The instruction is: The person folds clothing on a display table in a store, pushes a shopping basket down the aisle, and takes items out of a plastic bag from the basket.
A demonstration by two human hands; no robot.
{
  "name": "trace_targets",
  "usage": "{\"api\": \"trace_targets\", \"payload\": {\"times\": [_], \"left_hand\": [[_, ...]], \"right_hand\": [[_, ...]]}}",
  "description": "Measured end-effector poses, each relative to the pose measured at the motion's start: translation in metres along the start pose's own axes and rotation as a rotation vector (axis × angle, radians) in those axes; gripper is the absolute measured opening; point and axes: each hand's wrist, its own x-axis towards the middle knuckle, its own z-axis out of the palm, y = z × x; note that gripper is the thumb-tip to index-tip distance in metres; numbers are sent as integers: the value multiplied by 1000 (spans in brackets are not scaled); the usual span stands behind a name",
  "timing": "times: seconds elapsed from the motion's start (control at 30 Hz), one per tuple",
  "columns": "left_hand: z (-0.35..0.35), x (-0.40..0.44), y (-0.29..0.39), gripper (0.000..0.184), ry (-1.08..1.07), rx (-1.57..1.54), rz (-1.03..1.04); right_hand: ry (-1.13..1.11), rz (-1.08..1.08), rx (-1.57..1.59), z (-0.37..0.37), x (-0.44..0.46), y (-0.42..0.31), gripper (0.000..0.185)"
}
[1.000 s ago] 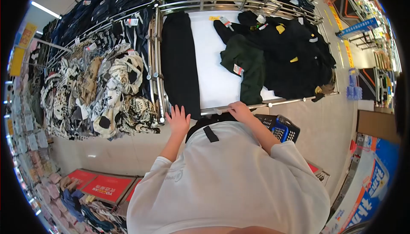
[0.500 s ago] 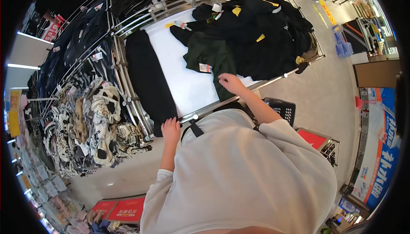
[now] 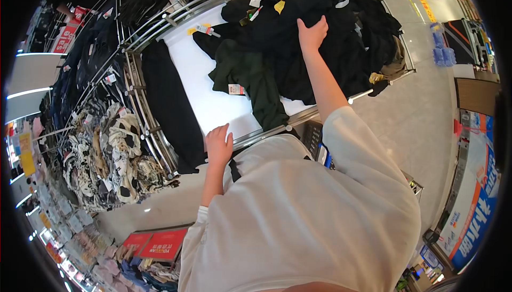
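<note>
My right hand (image 3: 312,34) reaches over a heap of black garments (image 3: 290,62), its thumb and fingers apart on the cloth; some fingertips are hard to make out. At the front edge, my left hand (image 3: 219,144) hovers with fingers extended, holding nothing. Beside it lies a long folded black garment (image 3: 170,105), stretched along the left side of the white display surface (image 3: 200,86). A crumpled dark green garment (image 3: 245,73) with a white and red price tag (image 3: 236,89) rests between that and the black heap. Yellow tags (image 3: 279,7) show among the black clothes.
Metal rails (image 3: 154,132) border the display bin. Patterned clothes (image 3: 114,153) fill a rack at left, with dark jeans (image 3: 88,62) behind. A black basket (image 3: 313,137) is below the front rail at my right. Red signs (image 3: 162,244) stand at lower left.
My right hand has moved from the green garment forward and right onto the black heap. My left hand has come away from the folded black garment's near end. The view has shifted slightly.
</note>
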Motion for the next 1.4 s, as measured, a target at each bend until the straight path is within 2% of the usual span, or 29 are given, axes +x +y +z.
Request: {"api": "trace_targets", "payload": {"times": [0.07, 0.1, 0.13, 0.2, 0.23, 0.27, 0.37, 0.4, 0.43, 0.47, 0.5, 0.57, 0.6, 0.67, 0.7, 0.73, 0.77, 0.8, 0.87, 0.9, 1.03, 1.1, 1.13, 1.2, 1.23, 1.33, 1.4], "left_hand": [[7, -3, 9, 33, -5, 23, 25], [11, -7, 11, 33, -41, 10, 11], [15, -9, 13, 33, -76, -2, -3], [18, -12, 14, 32, -72, 0, 9], [19, -14, 15, 31, -90, -39, -17], [19, -15, 15, 30, -108, -79, -42], [15, -7, 21, 29, -153, -117, -73], [15, -3, 21, 29, -143, -116, -75], [16, 1, 22, 32, -140, -376, -197], [16, 6, 22, 35, -132, -638, -317], [11, 14, 26, 35, -117, -637, -320], [-4, 33, 36, 49, -64, -994, -440], [-5, 41, 37, 49, -43, -994, -446], [-4, 58, 41, 56, 10, -1351, -455], [-12, 67, 50, 66, -119, -1538, -423], [-17, 75, 60, 73, -169, -1691, -638], [-40, 82, 87, 73, -160, -1745, -685], [-59, 87, 109, 72, -153, -1798, -733], [-56, 100, 104, 66, -127, -1908, -727], [-54, 103, 102, 60, -110, -2020, -718], [-54, 91, 89, 52, -4, -2133, -639], [-69, 76, 94, 53, 23, -2065, -514], [-78, 68, 96, 53, 30, -2068, -513], [-98, 50, 95, 58, 103, -1834, -307], [-109, 42, 92, 63, 102, -1851, -268], [-130, 16, 78, 79, 267, -1733, -110], [-151, -7, 71, 88, 319, -1793, -122]], "right_hand": [[-226, 385, 141, 16, 18, 1, 84], [-235, 450, 173, 24, 22, 3, 71], [-238, 451, 178, 29, 29, 8, 71], [-449, 231, 280, 34, 39, 20, 53], [-363, 125, 342, 41, 36, 20, 34], [-365, 128, 344, 44, 31, 23, 34], [-358, 264, 855, 3, 11, -17, 18], [-392, 225, 939, -16, -1, -32, 15], [-512, 174, 947, -44, -17, -48, 14], [-755, 326, 967, -93, -31, -75, 12], [-877, 181, 979, -114, -53, -83, 11], [-1212, 85, 1010, -151, -98, -91, 10], [-1362, 28, 1052, -164, -114, -94, 11], [-1739, 213, 1185, -183, -133, -99, 9], [-1835, 198, 1219, -186, -142, -100, 9], [-1930, 184, 1252, -188, -149, -102, 9], [-1899, -92, 1199, -194, -147, -110, 9], [-1907, -102, 1203, -198, -144, -115, 9], [-2080, -290, 1024, -206, -139, -119, 9], [-2087, -311, 1031, -209, -137, -118, 9], [-2107, -390, 990, -215, -130, -105, 14], [-2201, -354, 942, -215, -138, -95, 14], [-2207, -358, 939, -217, -139, -95, 14], [-2307, -36, 758, -220, -146, -97, 14], [-2314, -35, 756, -219, -151, -96, 14], [-2008, 173, 912, -203, -162, -95, 17], [-1846, 317, 902, -197, -155, -102, 14]]}}
